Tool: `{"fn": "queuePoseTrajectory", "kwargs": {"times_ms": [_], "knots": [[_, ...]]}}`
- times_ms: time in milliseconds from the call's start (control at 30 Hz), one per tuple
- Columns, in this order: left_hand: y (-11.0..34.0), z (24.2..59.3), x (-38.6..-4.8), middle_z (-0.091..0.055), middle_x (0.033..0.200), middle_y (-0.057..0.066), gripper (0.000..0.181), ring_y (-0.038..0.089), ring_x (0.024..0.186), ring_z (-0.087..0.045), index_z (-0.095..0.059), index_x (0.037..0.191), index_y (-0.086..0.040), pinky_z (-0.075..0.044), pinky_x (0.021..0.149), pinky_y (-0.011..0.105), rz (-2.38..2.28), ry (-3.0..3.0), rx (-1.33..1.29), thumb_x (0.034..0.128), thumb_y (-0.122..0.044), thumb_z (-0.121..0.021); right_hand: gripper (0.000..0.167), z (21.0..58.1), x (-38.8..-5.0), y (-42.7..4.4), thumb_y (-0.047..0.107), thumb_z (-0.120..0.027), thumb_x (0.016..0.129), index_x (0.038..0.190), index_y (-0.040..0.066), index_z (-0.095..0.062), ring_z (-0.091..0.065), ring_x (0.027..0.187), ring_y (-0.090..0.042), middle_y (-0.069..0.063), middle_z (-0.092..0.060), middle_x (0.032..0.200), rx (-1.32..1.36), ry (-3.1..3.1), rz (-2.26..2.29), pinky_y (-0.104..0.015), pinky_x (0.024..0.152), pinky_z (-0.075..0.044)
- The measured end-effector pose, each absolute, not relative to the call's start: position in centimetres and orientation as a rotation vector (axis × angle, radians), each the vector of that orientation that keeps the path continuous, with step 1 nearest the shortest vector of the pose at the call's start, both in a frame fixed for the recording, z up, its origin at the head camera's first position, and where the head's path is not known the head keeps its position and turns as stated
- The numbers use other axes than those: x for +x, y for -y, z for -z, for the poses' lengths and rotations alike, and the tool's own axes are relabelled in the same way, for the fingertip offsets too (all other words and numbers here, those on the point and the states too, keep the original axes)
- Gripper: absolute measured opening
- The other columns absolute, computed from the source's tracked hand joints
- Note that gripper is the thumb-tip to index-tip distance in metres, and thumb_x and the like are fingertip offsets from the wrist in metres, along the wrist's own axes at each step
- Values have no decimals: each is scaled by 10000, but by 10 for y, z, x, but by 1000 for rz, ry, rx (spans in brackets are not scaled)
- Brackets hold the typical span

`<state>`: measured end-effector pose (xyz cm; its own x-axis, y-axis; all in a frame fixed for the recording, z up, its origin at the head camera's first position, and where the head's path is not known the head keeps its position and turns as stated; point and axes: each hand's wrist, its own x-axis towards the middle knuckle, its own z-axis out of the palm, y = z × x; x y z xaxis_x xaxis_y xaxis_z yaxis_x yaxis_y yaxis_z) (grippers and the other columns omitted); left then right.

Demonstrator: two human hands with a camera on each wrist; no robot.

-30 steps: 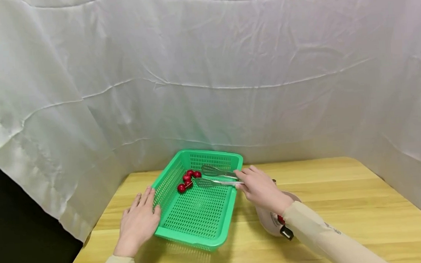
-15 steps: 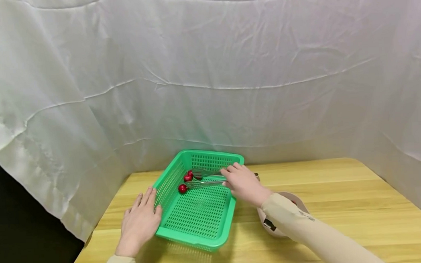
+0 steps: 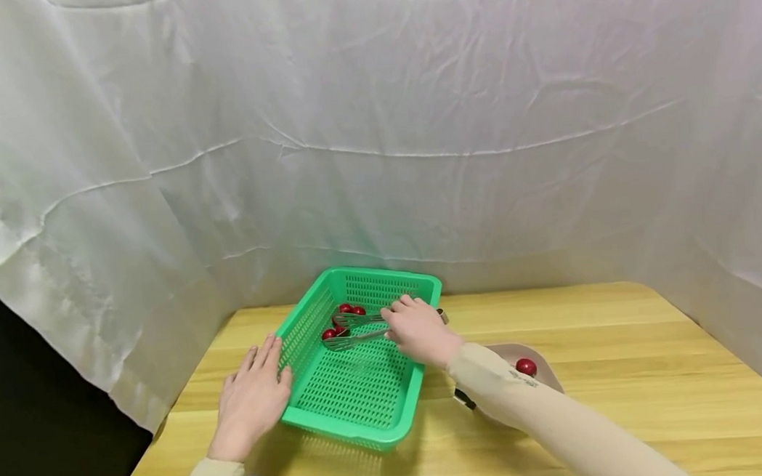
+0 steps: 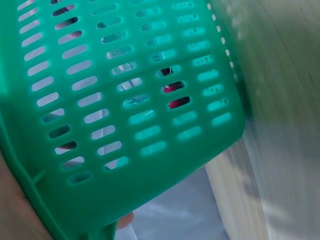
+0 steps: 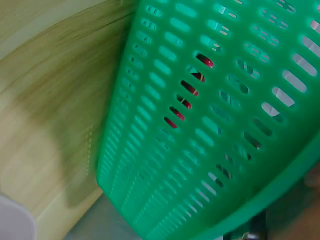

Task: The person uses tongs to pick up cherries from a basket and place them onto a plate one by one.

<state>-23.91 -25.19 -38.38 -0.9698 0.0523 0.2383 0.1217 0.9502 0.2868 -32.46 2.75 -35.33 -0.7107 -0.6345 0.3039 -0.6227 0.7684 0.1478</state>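
A green slotted basket [image 3: 347, 431] holds several red cherries [image 3: 329, 334] near its left wall. My right hand [image 3: 419, 332] reaches over the basket's right rim and grips metal tongs [image 3: 369, 335]; their two slotted ends are spread apart beside the cherries. My left hand [image 3: 252, 399] rests with extended fingers against the basket's left rim. In the left wrist view the basket wall [image 4: 120, 150] fills most of the picture, with red showing through its slots. The right wrist view shows the basket's other side [image 5: 210, 150] and cherries [image 5: 189, 88] through the slots.
Right of the basket, a pale bowl [image 3: 549, 373] with a red cherry [image 3: 526, 367] stands partly hidden under my right sleeve. The wooden table [image 3: 659, 396] extends to the right. White cloth [image 3: 413, 119] hangs behind and at the sides.
My right hand and the tongs have moved left, deeper into the basket, bringing the tong ends to the cherries. More of the bowl's right part shows. My left hand has stayed in place.
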Motion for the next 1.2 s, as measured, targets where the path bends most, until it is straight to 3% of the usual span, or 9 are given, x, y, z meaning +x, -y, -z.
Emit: {"fn": "queuePoseTrajectory", "kwargs": {"times_ms": [333, 600, 800, 1067, 1200], "knots": [[242, 385, -242, -200, 1612, 141, 580, 460, 1429, -202, -282, 1545, -35, -206, 1059, 718, 440, 2868, -170, 1041, -310, -364, 252, 365, -329, -23, 245, -709, 914, 1116, 96, -679, -551, 919, -234, -48, -671, 1004, 958, 2611, 112, -336, 743, -449], [239, 382, -243, -211, 1609, 139, 577, 457, 1425, -219, -290, 1542, -34, -226, 1059, 706, 444, 2852, -182, 1040, -309, -364, 240, 365, -333, -21, 263, -700, 919, 1107, 114, -687, -561, 931, -228, -36, -678, 991, 919, 2605, 133, -331, 727, -443], [238, 380, -240, -216, 1606, 144, 576, 457, 1427, -212, -292, 1542, -37, -221, 1052, 718, 440, 2857, -169, 1042, -313, -363, 328, 367, -337, -19, 288, -668, 943, 1222, 116, -663, -559, 1004, -224, -32, -676, 1072, 921, 2650, 176, -347, 788, -458], [236, 381, -241, -210, 1608, 143, 582, 447, 1433, -205, -286, 1545, -40, -222, 1053, 715, 442, 2860, -163, 1041, -320, -362, 201, 369, -341, -17, 277, -672, 941, 1081, 133, -690, -567, 947, -216, -13, -674, 985, 951, 2645, 160, -378, 804, -488], [234, 383, -241, -211, 1606, 147, 583, 452, 1430, -209, -288, 1543, -36, -207, 1056, 721, 442, 2857, -166, 1040, -322, -365, 195, 370, -341, -17, 246, -692, 927, 1078, 124, -708, -571, 915, -207, -9, -691, 960, 968, 2652, 95, -424, 842, -518]]}}
